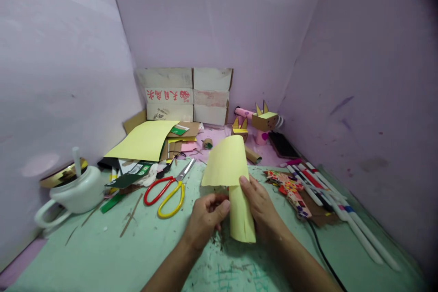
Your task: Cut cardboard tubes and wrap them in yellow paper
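Note:
My right hand grips a sheet of yellow paper, thumb on the near face and the other fingers behind it. The sheet's upper part flares to the left, while its narrower lower part curves downward with a small slit at the bottom edge. Just left of that lower part is my left hand, its fingers curled and thumb bent in close to the paper. Whatever lies between those fingers is hidden. Scissors with one red and one yellow handle lie on the green table to the left, blades pointing away.
On the left stands a white cup near paper scraps and another yellow sheet. Rightward lie several markers, a flower-patterned object with a black cable, and a phone. Cardboard figures stand behind. Lilac walls enclose the table.

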A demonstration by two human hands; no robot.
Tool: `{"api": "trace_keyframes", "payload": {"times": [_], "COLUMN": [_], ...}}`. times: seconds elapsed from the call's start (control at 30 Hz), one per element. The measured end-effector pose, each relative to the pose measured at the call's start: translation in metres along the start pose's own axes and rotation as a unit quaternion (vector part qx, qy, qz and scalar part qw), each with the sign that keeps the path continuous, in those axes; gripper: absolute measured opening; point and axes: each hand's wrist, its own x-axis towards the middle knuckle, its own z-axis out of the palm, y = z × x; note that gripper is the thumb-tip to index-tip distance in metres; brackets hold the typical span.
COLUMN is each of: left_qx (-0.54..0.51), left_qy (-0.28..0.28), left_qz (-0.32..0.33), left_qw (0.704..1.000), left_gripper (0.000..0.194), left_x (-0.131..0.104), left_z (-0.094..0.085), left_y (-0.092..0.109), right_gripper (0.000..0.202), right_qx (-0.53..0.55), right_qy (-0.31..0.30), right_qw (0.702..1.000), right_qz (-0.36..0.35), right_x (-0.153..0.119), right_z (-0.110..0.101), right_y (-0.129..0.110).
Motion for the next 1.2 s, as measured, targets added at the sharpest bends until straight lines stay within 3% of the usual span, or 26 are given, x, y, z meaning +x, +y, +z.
{"api": "trace_keyframes", "payload": {"times": [0.23,0.47,0.6,0.73,0.83,0.9,0.93,1.0,1.07,1.13,1.2], "left_qx": [-0.058,-0.071,-0.085,-0.089,-0.037,0.066,0.139,0.305,0.474,0.627,0.701], "left_qy": [0.004,0.020,0.013,-0.029,-0.023,0.020,0.055,0.136,0.214,0.221,0.186], "left_qz": [0.067,0.071,0.074,0.065,0.066,0.081,0.086,0.072,0.030,-0.011,-0.052], "left_qw": [0.996,0.995,0.994,0.994,0.997,0.994,0.985,0.940,0.854,0.747,0.687], "left_gripper": [0.045,0.043,0.037,0.036,0.036,0.033,0.030,0.027,0.029,0.036,0.039], "left_x": [0.002,0.001,0.000,-0.001,-0.002,-0.003,-0.004,-0.007,-0.010,-0.013,-0.015], "left_z": [0.002,0.005,0.005,0.007,0.005,-0.005,-0.014,-0.039,-0.069,-0.095,-0.112], "left_y": [-0.002,-0.001,0.000,0.001,0.004,0.010,0.014,0.023,0.028,0.030,0.028], "right_gripper": [0.039,0.039,0.041,0.038,0.035,0.032,0.030,0.028,0.027,0.028,0.030], "right_qx": [0.001,0.081,0.086,0.038,0.019,0.041,0.061,0.108,0.150,0.174,0.182], "right_qy": [-0.022,-0.025,-0.016,-0.073,-0.073,-0.033,-0.011,0.023,0.045,0.060,0.071], "right_qw": [0.999,0.995,0.995,0.996,0.997,0.999,0.998,0.994,0.987,0.982,0.980], "right_qz": [-0.039,-0.048,-0.042,-0.021,-0.001,-0.006,-0.013,-0.028,-0.037,-0.039,-0.039], "right_x": [-0.004,-0.006,0.000,0.005,0.005,0.005,0.006,0.009,0.012,0.014,0.015], "right_z": [0.008,0.016,0.009,-0.003,-0.008,-0.010,-0.011,-0.012,-0.012,-0.012,-0.012], "right_y": [0.008,0.016,0.018,0.008,-0.003,-0.009,-0.010,-0.012,-0.012,-0.011,-0.010]}}
